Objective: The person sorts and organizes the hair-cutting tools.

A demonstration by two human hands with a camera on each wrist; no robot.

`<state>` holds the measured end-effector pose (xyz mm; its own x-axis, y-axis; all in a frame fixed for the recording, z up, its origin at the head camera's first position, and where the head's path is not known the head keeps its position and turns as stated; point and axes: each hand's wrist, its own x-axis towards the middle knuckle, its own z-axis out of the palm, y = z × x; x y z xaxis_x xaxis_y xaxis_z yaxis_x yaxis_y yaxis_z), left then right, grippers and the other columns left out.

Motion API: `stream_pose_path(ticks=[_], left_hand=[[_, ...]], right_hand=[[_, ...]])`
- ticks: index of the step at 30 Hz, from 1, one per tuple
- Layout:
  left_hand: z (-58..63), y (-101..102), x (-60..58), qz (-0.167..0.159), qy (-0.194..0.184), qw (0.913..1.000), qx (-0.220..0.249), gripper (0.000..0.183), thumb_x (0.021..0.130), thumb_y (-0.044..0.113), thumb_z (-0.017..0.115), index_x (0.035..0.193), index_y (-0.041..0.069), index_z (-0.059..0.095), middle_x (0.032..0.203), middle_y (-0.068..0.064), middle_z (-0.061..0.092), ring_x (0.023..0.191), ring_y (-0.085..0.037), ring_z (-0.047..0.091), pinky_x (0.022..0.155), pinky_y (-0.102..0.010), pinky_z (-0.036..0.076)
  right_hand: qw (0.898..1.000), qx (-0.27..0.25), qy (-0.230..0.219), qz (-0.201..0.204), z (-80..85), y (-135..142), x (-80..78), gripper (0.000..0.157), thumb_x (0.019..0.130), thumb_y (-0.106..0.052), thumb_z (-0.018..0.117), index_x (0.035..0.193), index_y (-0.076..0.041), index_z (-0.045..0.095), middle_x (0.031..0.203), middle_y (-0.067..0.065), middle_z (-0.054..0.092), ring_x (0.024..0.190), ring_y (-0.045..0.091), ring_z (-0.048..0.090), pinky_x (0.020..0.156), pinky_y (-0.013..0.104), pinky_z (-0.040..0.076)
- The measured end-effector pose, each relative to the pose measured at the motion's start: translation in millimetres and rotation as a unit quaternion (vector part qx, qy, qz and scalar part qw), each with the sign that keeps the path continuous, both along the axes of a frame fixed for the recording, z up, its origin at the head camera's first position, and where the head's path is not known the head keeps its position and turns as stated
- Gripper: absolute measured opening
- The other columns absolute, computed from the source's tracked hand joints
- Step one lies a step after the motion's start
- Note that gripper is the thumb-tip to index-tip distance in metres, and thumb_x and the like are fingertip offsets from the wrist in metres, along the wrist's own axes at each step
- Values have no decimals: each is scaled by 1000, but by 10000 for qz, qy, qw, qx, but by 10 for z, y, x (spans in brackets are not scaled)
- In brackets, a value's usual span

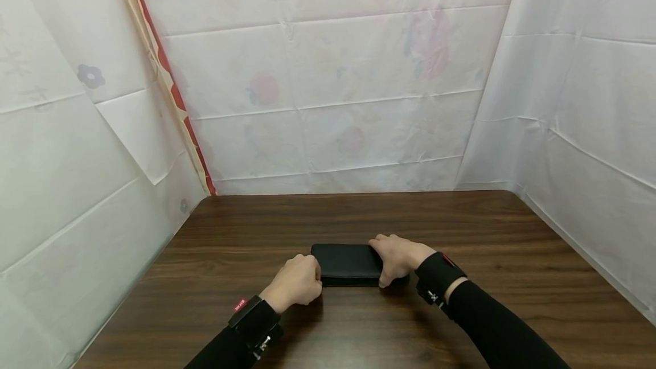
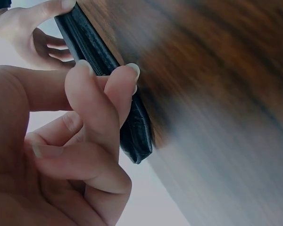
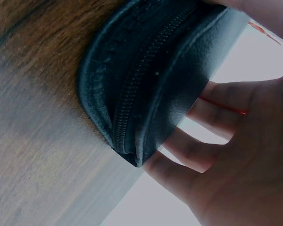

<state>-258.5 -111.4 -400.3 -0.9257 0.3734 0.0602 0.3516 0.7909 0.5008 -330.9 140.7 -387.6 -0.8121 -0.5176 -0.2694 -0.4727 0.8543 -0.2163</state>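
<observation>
A black zip wallet [image 1: 344, 262] lies on the wooden table in front of me, its long zipped side towards me. My right hand [image 1: 402, 256] grips its right end, fingers along the far edge and thumb at the near edge. In the right wrist view the zipper [image 3: 140, 63] runs along the wallet's side, its teeth in plain sight. At the near left corner, my left hand [image 1: 296, 281] has its thumb and forefinger pinched together against the zipped side, as the left wrist view shows. Those fingertips hide whatever they pinch, and the zipper pull is out of sight.
The dark wood-grain table [image 1: 246, 226] reaches back to a white printed sheet [image 1: 328, 101] hung behind it. Similar sheets stand along the left and right sides. A red and cream strip [image 1: 174, 93] runs down the back left corner.
</observation>
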Motion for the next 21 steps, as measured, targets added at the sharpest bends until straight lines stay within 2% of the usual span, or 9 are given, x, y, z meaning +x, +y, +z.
stream_pose_path(ticks=[5, 12, 19, 21], left_hand=[[-18, -21, -7, -5, -49, 10000, 27, 30, 80, -6, 57, 57, 12, 57, 40, 8, 47, 34, -6, 46, 41, -23, 23], [-19, -36, -33, -35, 57, 9999, -84, 36, 80, -6, 57, 53, 16, 48, 42, 12, 32, 37, -3, 25, 41, -22, 18], [-25, -44, -35, -56, 124, 9999, -100, 39, 77, -7, 55, 50, 17, 43, 40, 12, 33, 35, -2, 26, 40, -21, 16], [-32, -45, -38, -27, 167, 9997, -173, 36, 78, -6, 57, 52, 16, 46, 43, 12, 33, 38, -4, 26, 41, -22, 18]], right_hand=[[10000, -3, 0, 10, 1, -1, 6, 91, 77, -27, 91, 152, -5, 44, 150, 13, 45, 137, 40, 43, 102, 52, 46], [10000, 0, 4, -11, 10, 0, 4, 91, 77, -27, 91, 152, -5, 44, 150, 13, 46, 136, 39, 44, 102, 51, 46], [10000, -15, 10, 10, 8, -1, 6, 91, 77, -27, 91, 152, -5, 44, 149, 12, 46, 136, 39, 44, 102, 51, 46], [10000, -16, 10, 13, 5, -2, 8, 91, 77, -27, 91, 152, -5, 44, 149, 12, 46, 136, 39, 44, 102, 51, 46]])
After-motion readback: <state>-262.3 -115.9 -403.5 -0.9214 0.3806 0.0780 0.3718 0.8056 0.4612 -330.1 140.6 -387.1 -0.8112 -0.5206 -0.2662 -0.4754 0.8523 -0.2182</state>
